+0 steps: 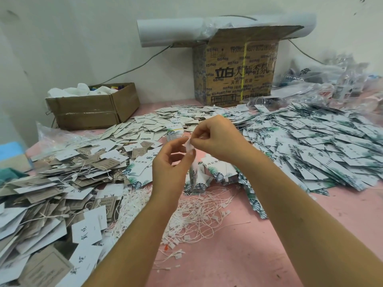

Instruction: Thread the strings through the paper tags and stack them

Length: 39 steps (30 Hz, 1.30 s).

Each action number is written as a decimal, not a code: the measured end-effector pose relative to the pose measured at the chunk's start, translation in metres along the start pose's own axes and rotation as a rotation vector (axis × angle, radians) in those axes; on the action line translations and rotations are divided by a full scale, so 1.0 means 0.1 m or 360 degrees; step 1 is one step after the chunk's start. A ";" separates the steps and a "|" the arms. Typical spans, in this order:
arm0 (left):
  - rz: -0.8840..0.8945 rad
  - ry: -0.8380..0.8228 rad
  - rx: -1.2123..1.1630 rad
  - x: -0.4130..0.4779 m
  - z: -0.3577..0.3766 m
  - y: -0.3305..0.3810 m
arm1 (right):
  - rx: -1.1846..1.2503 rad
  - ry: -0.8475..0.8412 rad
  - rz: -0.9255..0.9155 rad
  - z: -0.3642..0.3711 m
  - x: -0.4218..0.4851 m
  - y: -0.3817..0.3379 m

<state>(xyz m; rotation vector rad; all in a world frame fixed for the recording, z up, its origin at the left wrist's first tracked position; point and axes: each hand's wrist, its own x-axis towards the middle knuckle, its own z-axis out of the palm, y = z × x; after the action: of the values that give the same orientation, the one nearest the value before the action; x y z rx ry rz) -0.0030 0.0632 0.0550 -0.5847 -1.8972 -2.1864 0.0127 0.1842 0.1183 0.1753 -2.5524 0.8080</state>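
While both hands are raised over a pink table (269, 255), a white wall (83, 48) closes the room directly behind it. Beyond the hands, against this wall, stands a tall printed carton (238, 75) with a paper roll (176, 32) lying across its top. A low open box (93, 108) sits beyond and to the left of the left hand, and crumpled plastic bags (342, 79) lie far beyond the right hand. A wide heap of leaf-printed tags (321, 146) spreads to the right of the right hand. A pile of grey and white tags (51, 193) fills the side left of the left hand, with many of them already on cords. Under the wrists, nearer to the person, lies a loose tangle of white strings (196, 216). The left hand (172, 162) has its fingers curled and pinches the held tag (193, 168), which hangs downward between the two hands. The right hand (215, 139) pinches the top end of the same tag with thumb and fingertips. The tag is blurred, so I cannot tell if a string already passes through it.
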 end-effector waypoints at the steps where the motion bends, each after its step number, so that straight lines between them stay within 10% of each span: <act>1: -0.0011 -0.0009 -0.0042 0.00 0.00 0.00 | 0.0046 -0.0003 0.0006 0.00 0.00 0.01; 18: -0.0240 0.0002 -0.0394 0.04 -0.07 0.05 | 0.0476 -0.0182 -0.0064 0.07 0.00 0.03; 39: -0.0296 0.0399 -0.0747 0.14 -0.19 0.09 | 0.0255 0.0038 0.0612 -0.18 0.01 0.36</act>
<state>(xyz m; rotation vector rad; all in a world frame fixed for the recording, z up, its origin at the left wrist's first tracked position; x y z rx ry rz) -0.0149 0.0444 0.0670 -0.1862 -1.3655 -2.6977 0.0095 0.2240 0.1130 -0.2835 -2.5325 1.1481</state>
